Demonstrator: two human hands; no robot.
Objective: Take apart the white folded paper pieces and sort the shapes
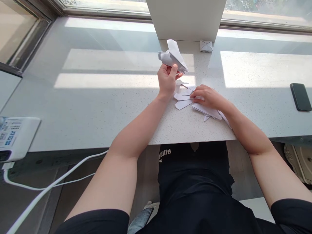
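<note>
My left hand (167, 78) is closed around the lower part of a folded white paper model (172, 57), raised above the counter with its flaps fanning up and to the left. Lower and to the right, my right hand (204, 96) rests with bent fingers on a spread of folded white paper pieces (183, 100). Its fingertips meet the edge of one paper piece; whether they pinch it is hard to see. More folded papers (208, 111) lie under and beside that palm, partly hidden by the hand and wrist.
A small folded paper square (206, 46) sits by the base of a white upright panel (186, 19) at the window. To the far right lies a black phone (300, 97). A white device (18, 136) with a white cable (56, 182) is at the left edge of the speckled counter (102, 107).
</note>
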